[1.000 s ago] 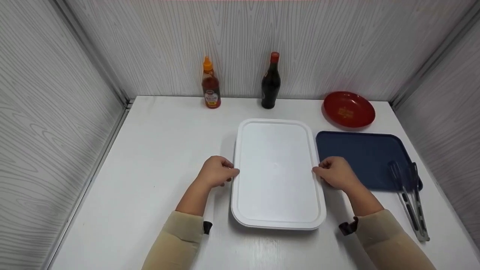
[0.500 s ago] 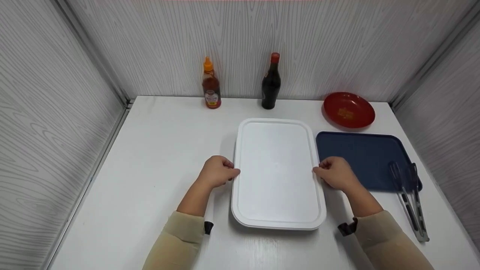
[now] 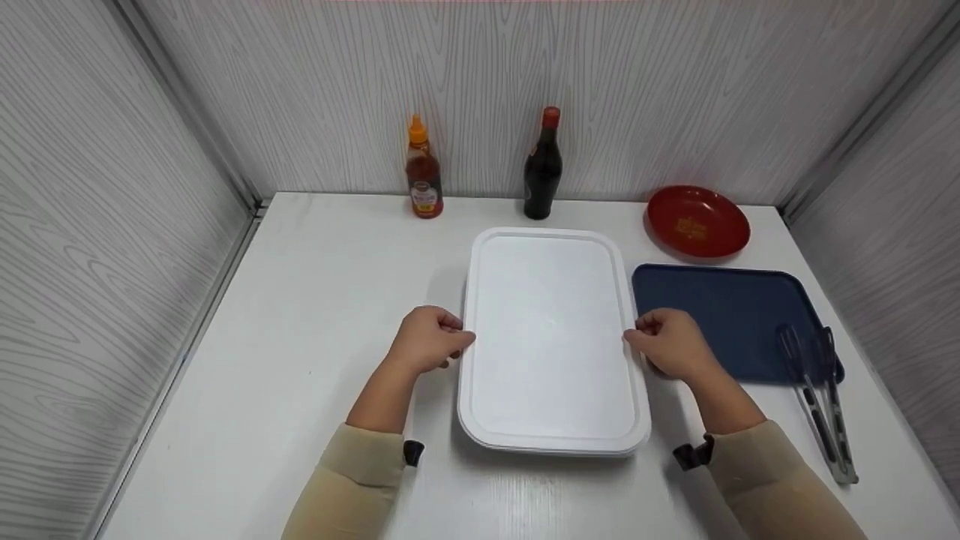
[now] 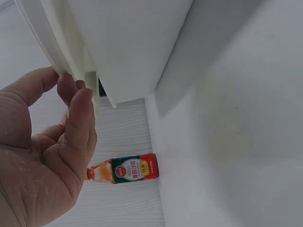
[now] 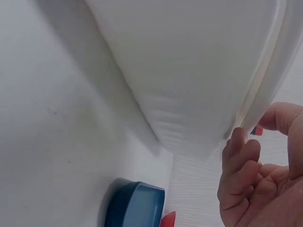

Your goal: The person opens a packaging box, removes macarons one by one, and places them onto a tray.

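Observation:
A white rectangular lid (image 3: 551,337) tops a white plastic box (image 4: 137,42) in the middle of the table. My left hand (image 3: 430,341) pinches the lid's left edge between thumb and fingers. On the opposite edge, my right hand (image 3: 670,345) pinches the rim the same way, thumb on top and fingers curled below. In the left wrist view a narrow gap shows between the lid's rim and the box wall. The box's side (image 5: 184,71) stands on the table in the right wrist view. What the box contains is hidden under the lid.
Right of the box lies a blue tray (image 3: 712,322) with metal tongs (image 3: 823,420) across its corner. Behind it sits a red plate (image 3: 697,221). A ketchup bottle (image 3: 425,180) and a dark sauce bottle (image 3: 542,172) stand near the back wall (image 3: 315,97).
The lid has shifted slightly up and left in the head view, its far edge rising most. Both hands keep their pinch and moved a little with it. The other things stay put.

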Tool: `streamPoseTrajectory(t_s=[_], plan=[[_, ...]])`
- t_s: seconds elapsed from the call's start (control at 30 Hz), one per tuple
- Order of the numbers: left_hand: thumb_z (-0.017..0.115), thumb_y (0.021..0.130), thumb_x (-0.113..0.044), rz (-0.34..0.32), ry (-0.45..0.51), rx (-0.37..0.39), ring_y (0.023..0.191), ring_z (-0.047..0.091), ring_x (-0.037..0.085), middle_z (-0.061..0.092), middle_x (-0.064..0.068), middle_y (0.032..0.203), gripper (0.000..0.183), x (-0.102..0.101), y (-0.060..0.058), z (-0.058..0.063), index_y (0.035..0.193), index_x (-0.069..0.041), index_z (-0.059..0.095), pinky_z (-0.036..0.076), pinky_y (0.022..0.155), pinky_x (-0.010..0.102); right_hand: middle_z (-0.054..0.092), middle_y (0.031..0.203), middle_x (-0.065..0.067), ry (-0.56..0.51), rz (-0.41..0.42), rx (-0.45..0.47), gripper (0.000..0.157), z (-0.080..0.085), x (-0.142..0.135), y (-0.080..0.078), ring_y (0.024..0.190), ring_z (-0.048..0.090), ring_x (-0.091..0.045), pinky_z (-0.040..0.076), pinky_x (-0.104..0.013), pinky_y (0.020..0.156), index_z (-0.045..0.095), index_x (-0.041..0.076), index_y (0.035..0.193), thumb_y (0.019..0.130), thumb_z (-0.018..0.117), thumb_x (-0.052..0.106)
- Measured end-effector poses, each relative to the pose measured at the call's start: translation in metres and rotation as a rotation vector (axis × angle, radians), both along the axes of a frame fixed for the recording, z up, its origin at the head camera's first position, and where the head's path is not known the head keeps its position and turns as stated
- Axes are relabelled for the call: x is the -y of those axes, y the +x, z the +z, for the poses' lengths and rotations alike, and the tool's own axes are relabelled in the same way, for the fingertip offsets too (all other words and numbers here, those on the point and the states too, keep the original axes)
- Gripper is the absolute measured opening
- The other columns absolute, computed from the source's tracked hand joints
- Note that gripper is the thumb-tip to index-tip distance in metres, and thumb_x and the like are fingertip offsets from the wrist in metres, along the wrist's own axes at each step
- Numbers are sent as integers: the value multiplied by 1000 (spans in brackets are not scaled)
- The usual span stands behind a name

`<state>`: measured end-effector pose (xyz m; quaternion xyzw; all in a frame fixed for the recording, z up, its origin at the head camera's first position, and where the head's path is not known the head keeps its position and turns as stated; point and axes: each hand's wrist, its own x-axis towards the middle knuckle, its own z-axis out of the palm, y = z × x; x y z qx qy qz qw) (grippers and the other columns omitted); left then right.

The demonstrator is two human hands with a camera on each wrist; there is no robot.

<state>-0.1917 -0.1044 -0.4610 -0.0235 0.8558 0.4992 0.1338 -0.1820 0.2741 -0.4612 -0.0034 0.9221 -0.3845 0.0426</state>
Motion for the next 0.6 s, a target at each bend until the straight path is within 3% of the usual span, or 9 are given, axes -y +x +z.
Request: streamPoseTrajectory(t_s=[0.3, 0.5, 0.6], plan=[[77, 93, -16, 50, 17, -20, 80, 74, 21, 75, 12, 99, 32, 12, 2, 9, 117, 4, 71, 60, 63, 32, 66, 96, -16, -90, 22, -29, 34, 5, 12, 0, 82, 58, -20, 50, -27, 69, 66, -14, 120, 98, 68, 11], [74, 95, -17, 109, 8, -34, 78, 71, 21, 74, 13, 102, 34, 19, 3, 12, 122, 4, 70, 60, 63, 31, 67, 101, -17, -217, 17, 35, 40, 9, 23, 1, 78, 59, -17, 53, -27, 60, 60, -14, 133, 101, 64, 10], [73, 95, -16, 135, -2, -58, 80, 70, 22, 72, 14, 105, 35, 24, 3, 15, 124, 4, 70, 60, 64, 30, 65, 105, -18, -247, 20, 40, 42, 12, 31, 0, 82, 60, -19, 54, -28, 63, 59, -12, 139, 102, 63, 9]])
